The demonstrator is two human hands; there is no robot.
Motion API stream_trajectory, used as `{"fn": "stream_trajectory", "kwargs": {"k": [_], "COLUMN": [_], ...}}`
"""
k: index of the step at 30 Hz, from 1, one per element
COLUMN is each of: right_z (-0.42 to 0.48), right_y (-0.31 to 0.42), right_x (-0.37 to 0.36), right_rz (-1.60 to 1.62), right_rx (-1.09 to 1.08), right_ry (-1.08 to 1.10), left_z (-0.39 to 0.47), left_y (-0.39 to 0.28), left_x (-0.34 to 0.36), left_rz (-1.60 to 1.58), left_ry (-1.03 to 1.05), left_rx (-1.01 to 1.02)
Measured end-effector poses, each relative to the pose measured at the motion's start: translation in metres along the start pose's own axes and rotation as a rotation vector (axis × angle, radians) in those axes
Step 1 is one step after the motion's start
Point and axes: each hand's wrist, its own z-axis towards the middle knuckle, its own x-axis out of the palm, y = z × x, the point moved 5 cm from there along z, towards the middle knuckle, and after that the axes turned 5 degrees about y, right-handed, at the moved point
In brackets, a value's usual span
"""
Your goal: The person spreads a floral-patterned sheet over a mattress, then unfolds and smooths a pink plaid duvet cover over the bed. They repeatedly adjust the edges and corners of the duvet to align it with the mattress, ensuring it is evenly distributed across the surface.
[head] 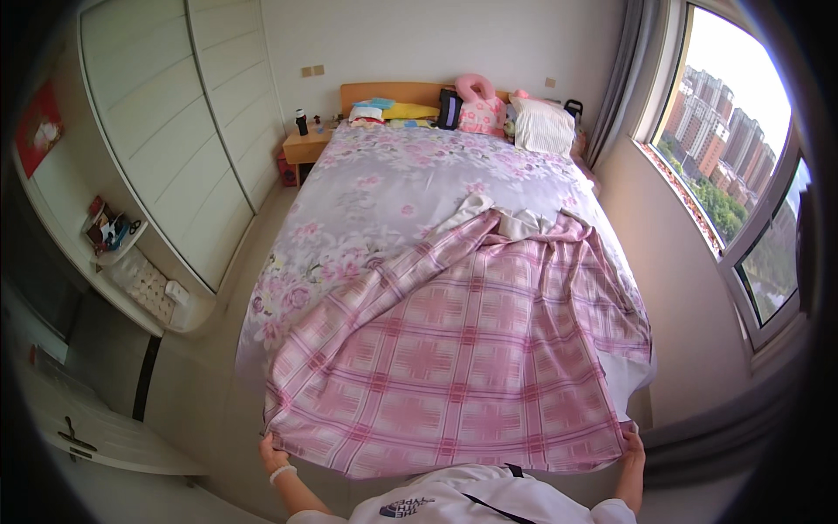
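Note:
A pink and white plaid cloth (pixel 468 354) is stretched between my two hands at the foot of the bed. My left hand (pixel 272 453) grips its near left corner, a pale beaded bracelet on the wrist. At the near right corner, my right hand (pixel 632 447) grips the cloth too. The far part lies bunched in folds on the bed, where a white underside (pixel 524 224) shows. Beneath it spreads a floral bedsheet (pixel 393 177) in pale lilac and pink, hanging over the bed's sides.
Pillows (pixel 543 124), a pink neck pillow (pixel 474 86) and folded yellow fabric (pixel 411 111) lie by the wooden headboard (pixel 386 90). A nightstand (pixel 306 147) holds a dark bottle (pixel 301 122). The wardrobe (pixel 163 124) stands left, a window (pixel 727 144) right, and a door (pixel 111 419) near left.

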Motion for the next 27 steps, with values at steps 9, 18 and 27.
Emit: {"fn": "stream_trajectory", "kwargs": {"k": [9, 18, 27], "right_z": [-0.030, -0.020, -0.012], "right_y": [0.051, 0.023, 0.025], "right_x": [-0.017, -0.029, 0.017], "right_rz": [0.257, 0.305, 0.394], "right_rx": [-0.256, -0.285, -0.162], "right_ry": [-0.032, -0.095, -0.065], "left_z": [-0.058, -0.079, -0.051], "left_y": [0.019, 0.024, 0.024], "left_x": [0.038, 0.032, 0.085], "left_rz": [1.865, 1.707, 0.427], "left_ry": [-0.192, -0.410, 0.404], "left_rx": [0.403, 0.175, -0.095]}}
